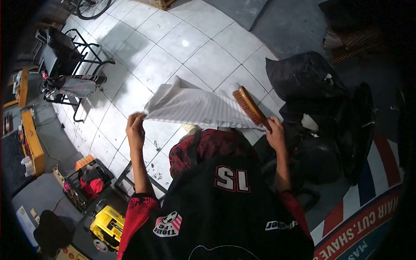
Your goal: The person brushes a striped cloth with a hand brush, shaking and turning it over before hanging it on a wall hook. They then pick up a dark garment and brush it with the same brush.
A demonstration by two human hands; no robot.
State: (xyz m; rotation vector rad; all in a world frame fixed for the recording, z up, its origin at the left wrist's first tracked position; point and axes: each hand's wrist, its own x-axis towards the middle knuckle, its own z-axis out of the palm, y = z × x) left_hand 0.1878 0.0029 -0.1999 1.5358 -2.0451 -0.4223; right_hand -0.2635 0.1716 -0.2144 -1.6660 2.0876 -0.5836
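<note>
A white striped cloth (195,105) is stretched between my two hands in front of my lap, its far part folded and hanging loose. My left hand (136,123) pinches one corner of it. In my right hand (275,131) is a wooden brush (250,105) with dark bristles, gripped by its handle and tilted up over the cloth's right end. The cloth's right corner also reaches my right fingers; how they hold it is partly hidden.
A black chair (63,52) stands at upper left, with a black bag (303,76) at right. Below left are a crate (90,177) of items and a yellow toy car (108,223). A barber sign (364,216) is at lower right. Dark hair clippings (157,146) lie on the tiles.
</note>
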